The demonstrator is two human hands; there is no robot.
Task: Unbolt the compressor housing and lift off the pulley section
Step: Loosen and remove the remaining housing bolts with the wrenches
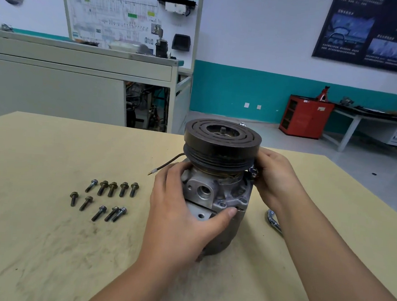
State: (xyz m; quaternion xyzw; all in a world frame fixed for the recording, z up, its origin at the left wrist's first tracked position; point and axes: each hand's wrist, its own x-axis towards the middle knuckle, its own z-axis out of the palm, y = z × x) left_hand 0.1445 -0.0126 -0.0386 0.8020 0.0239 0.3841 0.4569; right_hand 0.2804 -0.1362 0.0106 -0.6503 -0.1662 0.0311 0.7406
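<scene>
**A:** Nearest us, the left hand (pixel 181 210) wraps the aluminium casting of the pulley section (pixel 213 189). Its fingers curl behind, and the thumb presses at the seam above the compressor housing (pixel 230 233).

**B:** And the right hand (pixel 276 177)?

**A:** It's curled round the far side, gripping a flange ear just under the black grooved pulley (pixel 221 149). The unit stands upright on the tan table (pixel 42 245), with ten bolts (pixel 108 198) lying loose to its left.

**B:** How will it lift?

**A:** Heavy and top-loaded, I'd judge. It's a steel pulley on cast metal, so rigid and possibly oily. Hold the casting low on both sides, not the pulley rim, which may spin. Pull straight up, because tilting could make it bind. Mind the thin wire (pixel 168 163) on the left, the one fragile part.
</scene>
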